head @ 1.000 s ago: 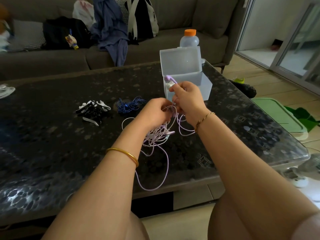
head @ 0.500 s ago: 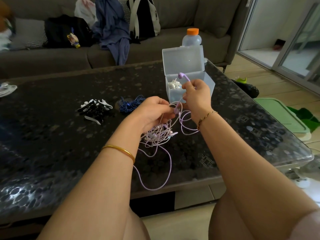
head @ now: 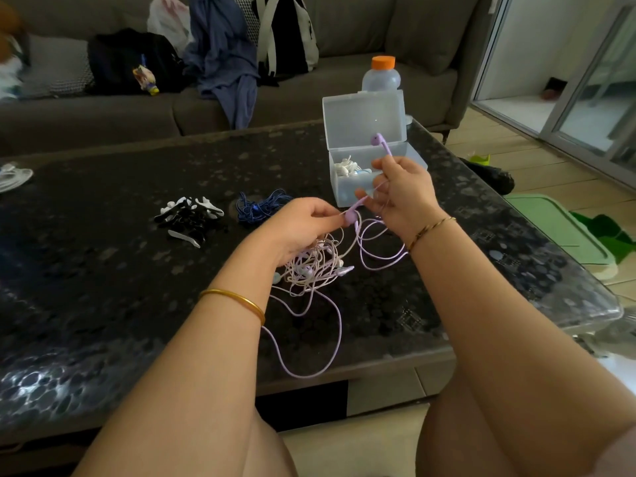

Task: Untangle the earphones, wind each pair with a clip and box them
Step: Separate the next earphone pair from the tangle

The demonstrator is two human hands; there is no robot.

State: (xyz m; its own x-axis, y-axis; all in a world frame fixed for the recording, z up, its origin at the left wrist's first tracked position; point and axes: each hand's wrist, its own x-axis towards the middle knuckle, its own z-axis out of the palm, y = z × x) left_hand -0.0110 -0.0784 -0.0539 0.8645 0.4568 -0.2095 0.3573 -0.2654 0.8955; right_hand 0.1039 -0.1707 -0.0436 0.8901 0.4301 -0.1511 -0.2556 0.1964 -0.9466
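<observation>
A tangle of pale pink and purple earphone cords [head: 315,266] lies mid-table, one purple loop trailing toward the near edge. My left hand [head: 299,227] pinches a purple earbud above the tangle. My right hand [head: 401,192] holds the stem of a second purple earbud [head: 378,141], raised in front of the open translucent box [head: 364,125]. White wound earphones [head: 347,166] sit inside the box. A pile of black and white clips [head: 191,218] and a bundle of blue earphones [head: 261,208] lie to the left.
An orange-capped bottle [head: 380,75] stands behind the box. More white earphones [head: 13,177] lie at the table's far left edge. A sofa with bags and clothes [head: 220,53] runs behind the table. A green lid [head: 557,228] lies on the floor at right.
My right hand has lifted the purple earbud up and to the right, away from my left hand, drawing purple cord out of the tangle. My left hand stays over the tangle.
</observation>
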